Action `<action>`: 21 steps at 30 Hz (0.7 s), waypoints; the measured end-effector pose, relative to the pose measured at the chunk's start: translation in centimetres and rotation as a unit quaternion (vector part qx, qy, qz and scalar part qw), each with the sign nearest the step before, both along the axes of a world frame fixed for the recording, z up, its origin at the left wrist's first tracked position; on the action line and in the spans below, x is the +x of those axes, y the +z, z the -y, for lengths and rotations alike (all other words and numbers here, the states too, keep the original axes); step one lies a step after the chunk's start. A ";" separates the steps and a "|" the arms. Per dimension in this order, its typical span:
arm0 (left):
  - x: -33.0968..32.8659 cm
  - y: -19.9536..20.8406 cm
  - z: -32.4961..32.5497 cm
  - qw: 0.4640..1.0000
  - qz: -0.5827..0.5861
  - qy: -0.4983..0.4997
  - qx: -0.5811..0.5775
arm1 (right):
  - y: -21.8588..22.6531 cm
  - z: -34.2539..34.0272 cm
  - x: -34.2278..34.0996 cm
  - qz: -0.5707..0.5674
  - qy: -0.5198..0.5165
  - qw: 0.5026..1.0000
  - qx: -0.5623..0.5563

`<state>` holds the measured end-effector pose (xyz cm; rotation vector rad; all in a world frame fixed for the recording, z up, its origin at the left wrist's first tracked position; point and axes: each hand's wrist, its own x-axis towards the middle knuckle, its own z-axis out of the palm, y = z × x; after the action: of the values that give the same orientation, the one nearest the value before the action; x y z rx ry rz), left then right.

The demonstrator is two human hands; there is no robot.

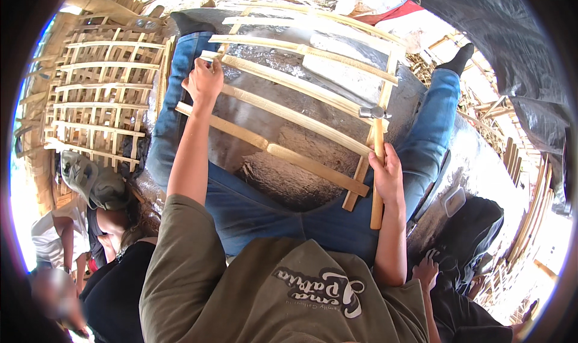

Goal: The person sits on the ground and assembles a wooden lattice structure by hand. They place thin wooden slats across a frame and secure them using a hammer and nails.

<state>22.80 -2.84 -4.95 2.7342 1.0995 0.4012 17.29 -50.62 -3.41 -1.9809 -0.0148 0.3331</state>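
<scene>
A frame of split bamboo slats (295,117) lies between my outstretched legs, with several cross slats running over a side rail (385,96) at the right. My right hand (386,169) is closed round the wooden handle of a hammer (377,141). The steel head points away from me, over the right rail. At the left ends of the slats, my left hand (203,83) is closed, with its fingers beside a slat end (211,55). Whatever those fingers pinch is hidden. The left rail is partly covered by that hand.
A finished-looking bamboo lattice (108,96) stands at the left. Under the frame is a dark, shiny sheet (253,120) with a pale block (343,69). People sit close by at lower left and lower right. Black plastic sheeting (512,36) hangs at upper right.
</scene>
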 end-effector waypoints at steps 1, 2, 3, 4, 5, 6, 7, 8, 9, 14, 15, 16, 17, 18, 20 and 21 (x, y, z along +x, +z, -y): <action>-0.1 -0.2 -0.1 1.000 0.009 -0.006 0.007 | 0.1 -0.1 -0.1 0.013 0.004 1.000 -0.013; -0.1 -0.3 -0.2 1.000 0.001 -0.004 0.011 | 0.2 -0.3 -0.1 0.026 0.008 0.999 -0.026; -0.1 -0.2 -0.2 1.000 -0.008 -0.002 0.014 | 0.5 -0.4 -0.1 0.030 0.006 0.999 -0.027; -0.1 -0.1 -0.2 1.000 -0.017 0.000 0.018 | 0.7 -0.5 -0.1 0.035 0.011 0.999 -0.036; -0.3 0.0 -0.2 0.999 -0.009 0.005 0.033 | 0.8 -0.5 0.0 0.039 0.016 0.998 -0.046; -0.2 0.0 -0.2 0.999 -0.003 0.015 0.036 | 0.9 -0.4 0.0 0.044 0.019 0.997 -0.057; -0.3 0.0 -0.2 0.999 0.006 0.018 0.043 | 0.7 -0.3 0.0 0.052 0.018 0.997 -0.046; -0.5 0.0 -0.3 0.998 0.014 0.022 0.049 | 0.7 -0.3 0.0 0.053 0.022 0.997 -0.044; -0.6 0.1 -0.4 0.999 0.009 0.025 0.047 | 0.7 -0.4 0.1 0.054 0.025 0.997 -0.041; -0.7 -0.1 -0.5 0.999 -0.033 0.009 0.039 | 0.8 -0.6 0.3 0.040 0.023 0.999 -0.015; -0.6 0.3 -0.1 0.998 -0.047 0.007 0.037 | 0.6 -0.6 0.3 0.068 0.025 0.997 -0.030; -0.4 0.6 0.3 0.998 -0.060 0.004 0.035 | 0.6 -0.6 0.3 0.073 0.025 0.996 -0.036; -0.2 0.2 0.6 0.994 -0.041 0.014 0.105 | 0.6 -0.5 0.2 0.078 0.026 0.996 -0.043; 0.2 0.4 1.1 0.979 0.003 -0.006 0.202 | 0.6 -0.6 0.2 0.083 0.029 0.995 -0.048; 1.9 0.8 1.9 0.955 0.084 -0.082 0.273 | 0.2 -0.5 0.2 0.076 0.023 0.995 -0.053; 3.2 1.0 2.5 0.959 0.103 -0.150 0.218 | 0.8 -0.5 0.2 0.070 0.023 0.996 -0.057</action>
<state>25.97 -5.34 -3.93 3.0679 0.5821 0.9500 17.49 -50.11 -2.65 -2.1162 -0.1336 0.2289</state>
